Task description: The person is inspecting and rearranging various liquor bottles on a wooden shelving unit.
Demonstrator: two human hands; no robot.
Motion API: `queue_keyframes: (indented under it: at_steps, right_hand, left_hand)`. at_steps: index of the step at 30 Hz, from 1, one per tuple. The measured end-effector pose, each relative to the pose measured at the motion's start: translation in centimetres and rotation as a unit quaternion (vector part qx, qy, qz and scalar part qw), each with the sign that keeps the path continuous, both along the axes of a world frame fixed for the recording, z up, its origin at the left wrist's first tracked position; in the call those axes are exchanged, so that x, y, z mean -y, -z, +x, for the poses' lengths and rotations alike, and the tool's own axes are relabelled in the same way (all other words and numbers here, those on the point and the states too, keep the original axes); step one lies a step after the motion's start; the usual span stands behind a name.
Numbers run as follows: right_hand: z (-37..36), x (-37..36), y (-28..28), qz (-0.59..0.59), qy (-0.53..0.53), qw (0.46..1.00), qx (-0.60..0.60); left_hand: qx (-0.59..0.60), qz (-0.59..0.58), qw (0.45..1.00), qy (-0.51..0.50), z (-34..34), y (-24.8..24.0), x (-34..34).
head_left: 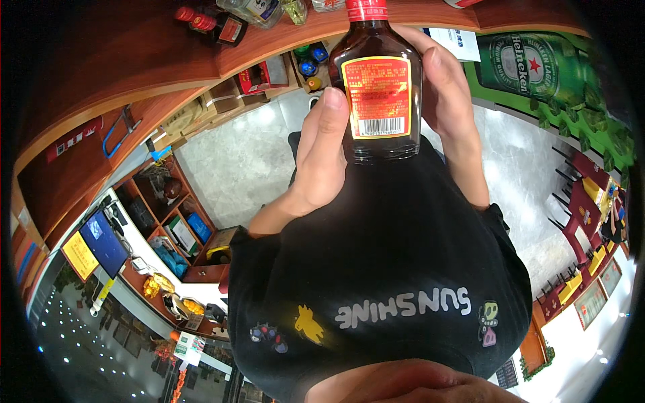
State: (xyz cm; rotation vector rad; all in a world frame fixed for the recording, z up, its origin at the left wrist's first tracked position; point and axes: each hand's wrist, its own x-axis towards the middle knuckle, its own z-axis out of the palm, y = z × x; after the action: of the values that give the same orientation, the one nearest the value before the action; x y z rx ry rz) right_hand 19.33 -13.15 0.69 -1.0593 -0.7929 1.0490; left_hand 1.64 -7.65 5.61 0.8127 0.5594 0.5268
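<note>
A flat, dark brown glass liquor bottle [376, 149] with a red cap and a red-and-gold label bearing a barcode stands upright in front of my chest. My left hand [320, 151] grips its left side, the thumb laid along the glass near the label. From the right side my right hand [451, 101] holds it, with fingers reaching behind and the thumb raised near the bottle's shoulder. The far sides of both hands' fingers are partly hidden by the bottle. The cap reaches up to the frame's top edge.
Ahead, a curved wooden shelf [295, 41] carries a small dark bottle with a red cap [228, 30] and clear bottles. Below it sit cardboard boxes [185, 117]. To the left are a cubby cabinet [181, 215] and a monitor [106, 238]. Dark red chairs [581, 208] stand at far right.
</note>
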Motion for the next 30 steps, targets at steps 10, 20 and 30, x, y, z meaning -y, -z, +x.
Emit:
queue_keyframes:
  at_steps: [10,20,30]
  right_hand:
    - [-1.6,-2.3,4.8,0.13,-0.27,0.879,-0.371]
    - [-0.9,-2.9,4.8,0.207,-0.254,0.892,-0.312]
    - [5.3,-1.2,2.4,0.037,0.08,0.978,0.19]
  left_hand:
    - [0.035,-0.077,0.996,0.014,0.6,0.5,0.2]
    - [0.197,-0.235,0.938,0.164,1.3,4.1,-0.8]
    - [-0.044,0.322,0.946,0.024,6.7,7.5,-3.9]
